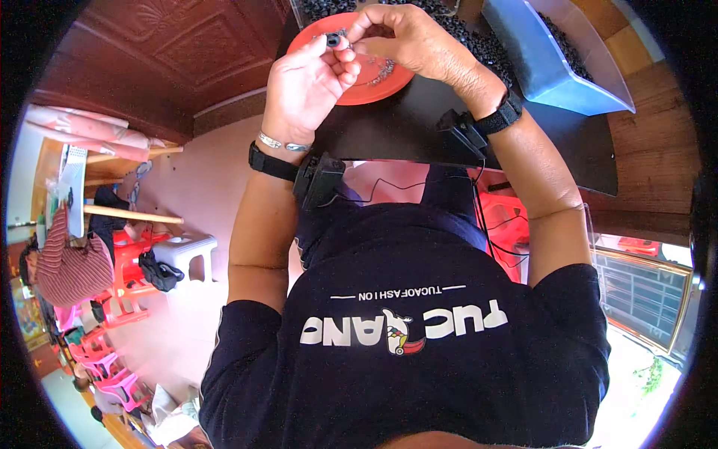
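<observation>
Between the thumb and fingertips of my left hand (303,93) is a small round black part (333,40) with a hole or hollow in its middle. Close beside it, my right hand (419,45) has its thumb and forefinger bent toward each other in a pinch; whatever they grip is too small to make out. Both hands are over a round orange-red plate (363,96). Tiny silvery pieces (383,72) lie scattered on the plate, partly hidden by my fingers.
The plate rests on a dark table (404,131). Many small black parts (486,54) are heaped beyond my right hand. A translucent blue bin (542,71) with more black parts stands at the right. Red stools (127,262) and a grey stool (187,251) are off to the left.
</observation>
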`<state>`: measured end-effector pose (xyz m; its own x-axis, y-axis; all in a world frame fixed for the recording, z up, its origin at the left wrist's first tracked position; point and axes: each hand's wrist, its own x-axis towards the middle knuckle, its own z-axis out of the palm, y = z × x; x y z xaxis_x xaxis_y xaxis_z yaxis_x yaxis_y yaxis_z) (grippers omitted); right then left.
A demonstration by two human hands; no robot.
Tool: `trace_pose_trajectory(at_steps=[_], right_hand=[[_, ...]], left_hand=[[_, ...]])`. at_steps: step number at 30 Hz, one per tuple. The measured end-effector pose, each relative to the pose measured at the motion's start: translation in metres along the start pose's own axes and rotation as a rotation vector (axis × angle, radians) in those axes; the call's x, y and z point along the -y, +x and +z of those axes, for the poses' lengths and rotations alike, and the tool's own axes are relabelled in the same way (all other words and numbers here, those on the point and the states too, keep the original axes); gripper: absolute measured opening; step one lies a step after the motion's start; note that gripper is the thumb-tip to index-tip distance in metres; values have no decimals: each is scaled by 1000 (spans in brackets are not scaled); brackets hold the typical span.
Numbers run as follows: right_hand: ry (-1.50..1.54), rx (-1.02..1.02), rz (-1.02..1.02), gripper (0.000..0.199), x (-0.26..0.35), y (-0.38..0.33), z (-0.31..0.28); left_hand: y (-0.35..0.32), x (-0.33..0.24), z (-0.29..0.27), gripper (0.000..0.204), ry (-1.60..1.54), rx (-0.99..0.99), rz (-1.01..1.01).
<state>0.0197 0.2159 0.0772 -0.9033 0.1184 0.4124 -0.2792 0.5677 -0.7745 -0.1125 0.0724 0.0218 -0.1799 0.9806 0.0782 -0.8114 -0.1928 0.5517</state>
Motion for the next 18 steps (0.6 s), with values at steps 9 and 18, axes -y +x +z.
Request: trace_pose_trajectory(at_steps=[9, 18], right_hand=[[-657, 255, 305, 21, -37, 17, -9], [-872, 284, 137, 16, -52, 16, 5]], left_hand=[[-6, -6, -14, 26, 60, -72, 56], [-14, 3, -12, 26, 104, -145, 57]])
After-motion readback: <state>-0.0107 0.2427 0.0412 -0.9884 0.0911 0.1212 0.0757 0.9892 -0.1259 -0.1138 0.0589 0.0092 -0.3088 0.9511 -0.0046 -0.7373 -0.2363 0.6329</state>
